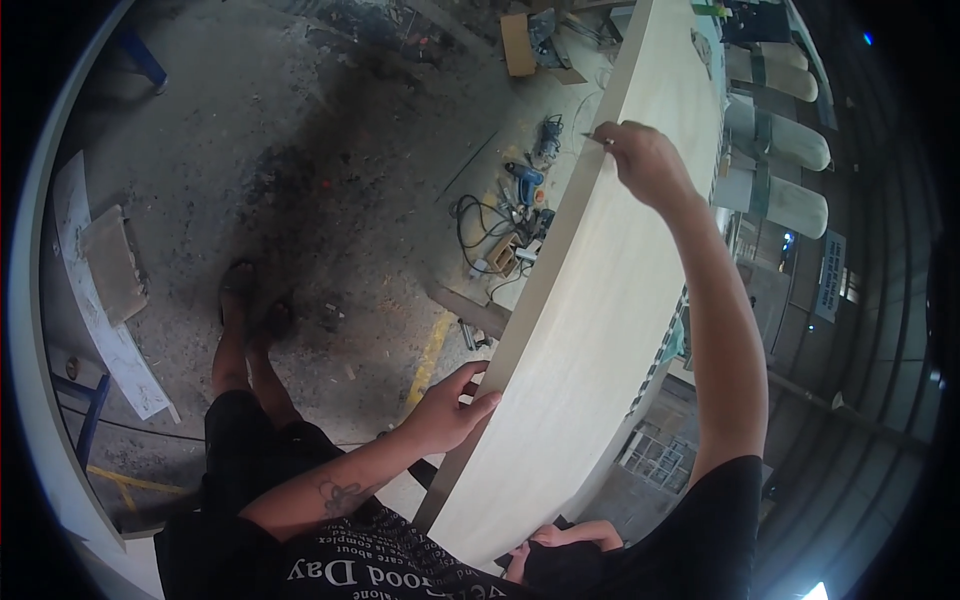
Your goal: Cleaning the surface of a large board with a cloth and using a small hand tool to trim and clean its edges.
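A long pale wooden panel [570, 320] with a thick edge stretches from beside my body to the far side. My left hand [450, 412] grips its near left edge, thumb on the broad face and fingers bent against the side. Farther up the same edge, my right hand [648, 165] is closed in a pinch. From its fingertips a small thin pointed tool [591, 137] sticks out over the panel's edge; most of it is hidden by the fingers, so its exact kind is unclear.
Left of the panel, a blue power tool [524, 183], black cables and small tools sit on a low surface. A cardboard piece [518, 45] is at the back. Boards [115, 265] lie at far left. Another person [575, 545] is at the panel's near right.
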The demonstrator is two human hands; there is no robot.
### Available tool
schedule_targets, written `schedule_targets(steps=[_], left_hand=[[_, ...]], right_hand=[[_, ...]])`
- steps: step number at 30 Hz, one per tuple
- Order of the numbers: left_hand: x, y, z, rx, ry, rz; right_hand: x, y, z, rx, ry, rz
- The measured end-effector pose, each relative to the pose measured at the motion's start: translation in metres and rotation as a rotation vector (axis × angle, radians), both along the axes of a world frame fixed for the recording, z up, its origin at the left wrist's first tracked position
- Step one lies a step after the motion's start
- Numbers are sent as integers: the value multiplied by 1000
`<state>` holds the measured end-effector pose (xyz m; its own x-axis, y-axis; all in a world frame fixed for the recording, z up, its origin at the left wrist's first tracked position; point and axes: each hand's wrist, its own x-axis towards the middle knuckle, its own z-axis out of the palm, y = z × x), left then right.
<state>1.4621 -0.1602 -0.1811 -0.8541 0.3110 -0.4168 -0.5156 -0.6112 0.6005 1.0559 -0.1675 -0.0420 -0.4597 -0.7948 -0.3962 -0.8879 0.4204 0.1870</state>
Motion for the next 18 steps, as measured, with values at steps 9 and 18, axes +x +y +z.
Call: schedule_targets(steps=[9, 18], left_hand=[[3, 9, -5, -65, -8, 31], [11, 5, -11, 66, -69, 13]], right_hand=[[75, 30, 2, -5, -73, 3], [118, 58, 10, -40, -86, -23]])
